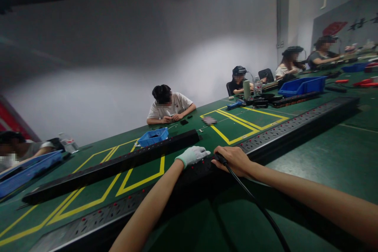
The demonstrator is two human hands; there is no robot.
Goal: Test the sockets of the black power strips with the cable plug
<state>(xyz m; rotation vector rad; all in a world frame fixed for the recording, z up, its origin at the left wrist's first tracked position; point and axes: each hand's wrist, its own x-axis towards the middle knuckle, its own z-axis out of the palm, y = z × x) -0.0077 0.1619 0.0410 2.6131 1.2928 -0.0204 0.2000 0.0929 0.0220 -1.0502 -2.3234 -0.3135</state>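
A long black power strip (pixel 109 209) with rows of sockets and small red switches runs diagonally across the green table in front of me. My left hand (pixel 195 155), in a white glove with a mint cuff, lies on the strip's top near its far edge, fingers stretched to the right. Just beside it, my bare right hand (pixel 234 160) grips a black plug (pixel 220 158) against the sockets. Whether its pins are fully in is hidden. From the plug a black cable (pixel 258 204) trails toward me and down to the right.
A second black power strip (pixel 118 169) lies farther back, across yellow tape lines (pixel 141 181). Blue bins (pixel 153 137) stand beyond it, at the left edge and at the right (pixel 302 86). A co-worker (pixel 169 106) sits opposite; other people work along the table.
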